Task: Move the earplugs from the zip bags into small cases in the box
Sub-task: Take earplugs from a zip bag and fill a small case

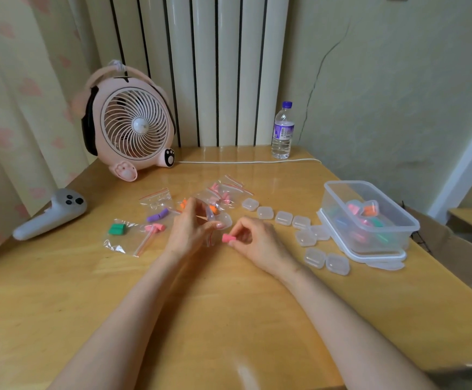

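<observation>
My right hand (253,239) pinches a pink earplug (228,238) just above the table. My left hand (191,228) holds a small clear case (224,220) with its lid open, a little to the left of the earplug. Zip bags lie beyond and to the left: one with green earplugs (117,229), one with purple (157,215), one with pink (154,228), and several with pink and orange (220,194). Several shut empty cases (283,217) lie in a row towards the clear box (369,218), which holds filled cases.
A pink desk fan (132,126) stands at the back left, its white cord (246,161) running right past a water bottle (282,130). A grey controller (52,213) lies at the left edge. The box sits on its lid (375,257) near the table's right edge.
</observation>
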Action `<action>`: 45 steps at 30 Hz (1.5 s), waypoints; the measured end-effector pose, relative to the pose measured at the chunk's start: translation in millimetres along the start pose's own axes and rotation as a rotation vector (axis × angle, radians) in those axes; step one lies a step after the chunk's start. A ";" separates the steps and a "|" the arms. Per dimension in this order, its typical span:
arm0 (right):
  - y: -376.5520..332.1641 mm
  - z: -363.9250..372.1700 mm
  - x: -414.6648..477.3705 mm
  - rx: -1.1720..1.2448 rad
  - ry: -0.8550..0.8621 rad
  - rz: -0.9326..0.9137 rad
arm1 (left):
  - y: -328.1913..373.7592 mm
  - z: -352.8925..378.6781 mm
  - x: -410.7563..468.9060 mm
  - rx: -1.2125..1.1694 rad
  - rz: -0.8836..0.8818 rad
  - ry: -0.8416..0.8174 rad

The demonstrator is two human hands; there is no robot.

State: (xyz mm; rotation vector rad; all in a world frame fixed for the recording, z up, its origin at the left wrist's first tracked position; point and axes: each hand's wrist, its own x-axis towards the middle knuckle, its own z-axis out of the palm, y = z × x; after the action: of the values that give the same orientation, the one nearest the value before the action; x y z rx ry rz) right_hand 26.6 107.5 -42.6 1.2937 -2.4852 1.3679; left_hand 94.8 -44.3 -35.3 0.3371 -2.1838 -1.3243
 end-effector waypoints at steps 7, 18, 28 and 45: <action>9.9 -18.8 5.5 -0.043 0.218 -0.090 | 2.7 4.6 1.2 -0.036 0.086 -0.199; 6.3 -13.7 3.8 -0.057 0.231 -0.199 | 3.9 7.9 0.0 -0.113 0.086 -0.235; 1.2 -16.9 0.8 -0.002 0.251 -0.090 | 5.0 10.0 0.5 -0.146 0.080 -0.232; 9.1 -18.8 3.1 -0.013 0.131 0.000 | 7.5 9.6 -1.5 -0.110 0.108 -0.290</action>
State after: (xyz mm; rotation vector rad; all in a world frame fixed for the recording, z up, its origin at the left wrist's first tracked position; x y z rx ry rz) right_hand 11.9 121.3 -36.1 1.1615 -2.4042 1.3866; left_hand 91.0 -33.0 -32.8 -0.0174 -2.3118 -1.5021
